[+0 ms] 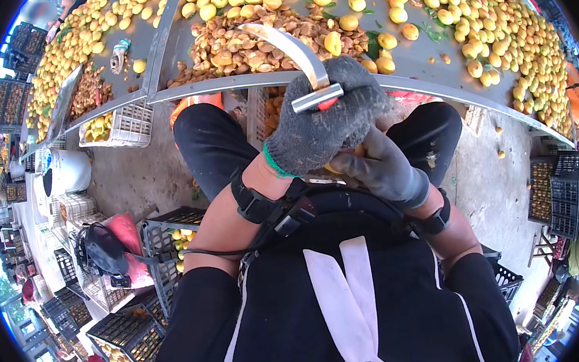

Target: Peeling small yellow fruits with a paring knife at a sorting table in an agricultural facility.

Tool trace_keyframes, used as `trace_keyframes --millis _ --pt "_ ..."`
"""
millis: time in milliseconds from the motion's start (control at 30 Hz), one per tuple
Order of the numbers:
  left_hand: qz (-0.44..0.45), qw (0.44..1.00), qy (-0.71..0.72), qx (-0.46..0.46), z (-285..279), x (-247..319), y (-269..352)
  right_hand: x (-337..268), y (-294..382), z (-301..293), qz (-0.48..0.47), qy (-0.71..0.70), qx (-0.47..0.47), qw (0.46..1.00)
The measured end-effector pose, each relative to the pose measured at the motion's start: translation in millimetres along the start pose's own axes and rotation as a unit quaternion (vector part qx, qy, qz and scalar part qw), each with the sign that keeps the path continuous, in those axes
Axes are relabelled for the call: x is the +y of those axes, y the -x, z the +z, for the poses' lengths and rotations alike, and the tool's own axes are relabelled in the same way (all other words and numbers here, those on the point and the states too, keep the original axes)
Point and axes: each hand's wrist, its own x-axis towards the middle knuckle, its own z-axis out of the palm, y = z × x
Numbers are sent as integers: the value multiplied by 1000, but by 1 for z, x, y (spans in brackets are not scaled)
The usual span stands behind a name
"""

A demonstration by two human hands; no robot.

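My left hand (337,111), in a dark knit glove with a green cuff, is closed around a tool with a curved metal blade (292,48), a metal crosspiece and some red at the grip. The blade points up and left over a heap of brown fruit stones (238,44) on the metal table. Just below and right, my right hand (383,168), in a grey coated glove, is curled against the left one. Yellow-orange fruit (358,150), probably an apricot, shows between its thumb and fingers, mostly hidden. Loose yellow apricots (491,27) spread across the table.
The table's metal rim (226,85) runs before my knees, and a divider (159,43) crosses the tabletop. A white crate of fruit (129,124) stands under it. A white bucket (72,170) and black crates (128,341) are at left, with stacked crates (566,200) at right.
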Motion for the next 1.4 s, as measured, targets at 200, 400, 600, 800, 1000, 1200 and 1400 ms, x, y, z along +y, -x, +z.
trace_keyframes --millis 200,400,600,800,1000,1200,1400 --pt "-24 973 206 101 2 -9 -8 1 -12 -4 -125 140 13 982" --pt "-28 957 232 175 5 7 -22 1 -18 -8 -219 209 14 953" --pt "-36 959 188 209 2 -4 -24 -19 -18 -20 -38 145 -6 989" --pt "71 966 178 175 -9 18 -22 -12 -19 -22 -29 -211 1 977" --pt "67 963 137 221 -5 25 -14 -3 -27 -36 -139 118 128 975" --pt "41 965 156 207 -5 14 -10 -15 -17 -9 -77 100 52 991" --pt "11 963 117 242 0 3 -3 -7 -15 -2 -105 138 37 984"
